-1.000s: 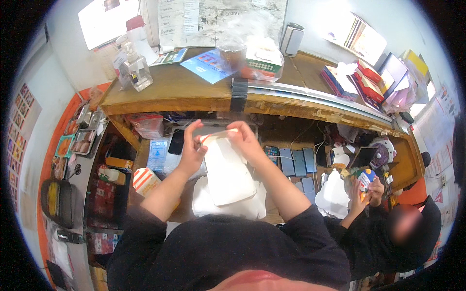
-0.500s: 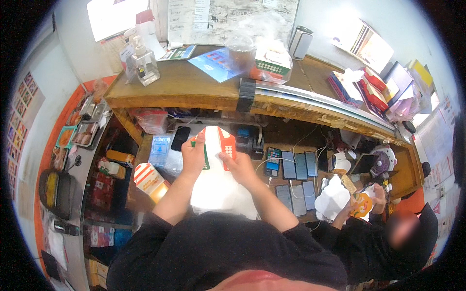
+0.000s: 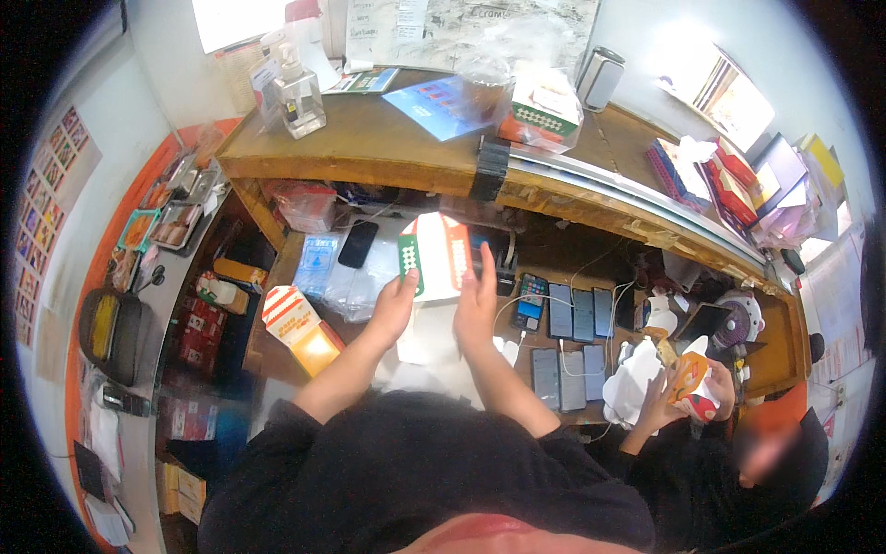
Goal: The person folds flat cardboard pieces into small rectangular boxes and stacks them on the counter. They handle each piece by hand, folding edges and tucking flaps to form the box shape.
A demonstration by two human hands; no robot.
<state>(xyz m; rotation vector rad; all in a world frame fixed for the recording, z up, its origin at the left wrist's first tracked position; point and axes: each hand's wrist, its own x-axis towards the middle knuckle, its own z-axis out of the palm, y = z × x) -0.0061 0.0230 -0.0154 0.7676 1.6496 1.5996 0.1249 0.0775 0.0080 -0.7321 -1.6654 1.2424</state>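
Note:
Over the desk in front of me is a partly folded cardboard food box (image 3: pixel 436 247), white in the middle with a green and an orange-red side. My left hand (image 3: pixel 395 307) holds its near left corner, thumb against the green side. Beside the orange-red side stands my right hand (image 3: pixel 475 305), fingers stretched out along it. White cardboard (image 3: pixel 429 342) lies below the box, between my forearms. To the left of my left forearm stands an orange-and-white carton (image 3: pixel 303 332) with red stripes.
Several phones (image 3: pixel 583 314) with white cables lie right of my hands. A co-worker's hands (image 3: pixel 660 402) hold an orange carton (image 3: pixel 692 380) beside white cardboard blanks (image 3: pixel 635 383). A black phone (image 3: pixel 357 244) rests on plastic packets. A raised wooden shelf (image 3: pixel 369 148) runs across the back.
My hands have moved apart and nearer to me around the box, and my right fingers have straightened. The view has shifted slightly. The co-worker has turned the orange carton.

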